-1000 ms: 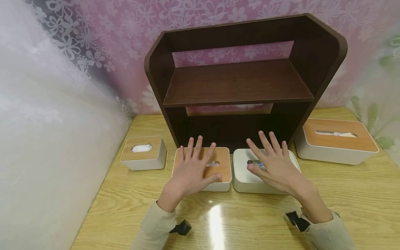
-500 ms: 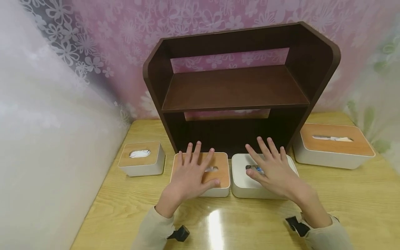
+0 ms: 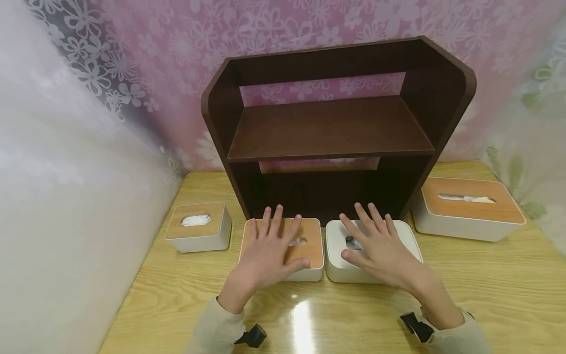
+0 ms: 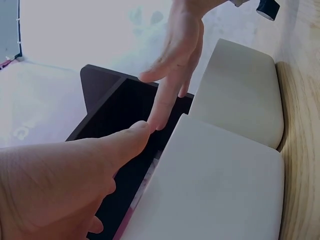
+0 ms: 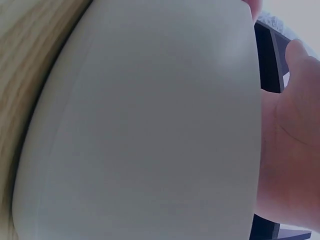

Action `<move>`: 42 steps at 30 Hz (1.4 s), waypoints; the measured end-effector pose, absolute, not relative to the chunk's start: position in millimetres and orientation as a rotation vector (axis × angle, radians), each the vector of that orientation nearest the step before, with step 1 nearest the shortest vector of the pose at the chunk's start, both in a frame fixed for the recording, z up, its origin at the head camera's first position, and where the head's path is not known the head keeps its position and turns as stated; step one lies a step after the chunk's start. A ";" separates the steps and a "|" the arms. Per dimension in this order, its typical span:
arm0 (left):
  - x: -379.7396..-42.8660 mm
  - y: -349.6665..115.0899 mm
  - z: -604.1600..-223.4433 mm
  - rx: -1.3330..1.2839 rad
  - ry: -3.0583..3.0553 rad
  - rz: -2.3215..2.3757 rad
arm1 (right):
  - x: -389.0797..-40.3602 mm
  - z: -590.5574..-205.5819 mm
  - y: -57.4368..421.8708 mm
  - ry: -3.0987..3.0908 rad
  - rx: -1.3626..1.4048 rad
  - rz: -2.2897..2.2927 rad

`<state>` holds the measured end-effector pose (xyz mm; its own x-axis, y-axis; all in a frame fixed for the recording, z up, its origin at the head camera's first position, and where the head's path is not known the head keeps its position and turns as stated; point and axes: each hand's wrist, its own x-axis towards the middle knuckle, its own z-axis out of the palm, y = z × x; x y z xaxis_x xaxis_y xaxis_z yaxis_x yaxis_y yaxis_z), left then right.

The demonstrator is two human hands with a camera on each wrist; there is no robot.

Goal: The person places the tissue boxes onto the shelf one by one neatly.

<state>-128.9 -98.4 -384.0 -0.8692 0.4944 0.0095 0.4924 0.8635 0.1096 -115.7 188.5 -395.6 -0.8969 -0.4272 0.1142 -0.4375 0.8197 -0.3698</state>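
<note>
My left hand (image 3: 267, 258) is spread palm down over a white tissue box with a wood-look lid (image 3: 313, 248), partly covering its slot. Beside it, my right hand (image 3: 384, 253) is spread over an all-white tissue box (image 3: 349, 276). Something dark (image 3: 352, 243) shows in that box's opening, too small to name. The two boxes stand side by side with a narrow gap. In the left wrist view, the left hand (image 4: 65, 175) and right hand (image 4: 175, 60) are held above the lids, fingers extended. The right wrist view has the white box's wall (image 5: 150, 120) filling most of it. Neither hand grips anything.
A dark brown two-tier shelf (image 3: 331, 128) stands directly behind the two boxes. A small wood-lidded tissue box (image 3: 199, 241) is at left, a larger one (image 3: 468, 226) at right. Walls border the wooden table (image 3: 349, 319) at the back and both sides.
The head view has tilted, so the scene sits lower in the picture. My right hand has shifted slightly left over the white box. The boxes and shelf keep their places relative to each other.
</note>
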 end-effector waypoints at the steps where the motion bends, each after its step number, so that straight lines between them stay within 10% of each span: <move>1: -128.2 -98.5 -383.9 0.796 3.017 0.172 | -115.2 -395.9 187.5 -2.970 0.713 0.609; 42: -130.9 -151.4 -379.7 0.761 2.866 0.553 | -84.9 -402.1 125.1 -2.734 0.797 1.516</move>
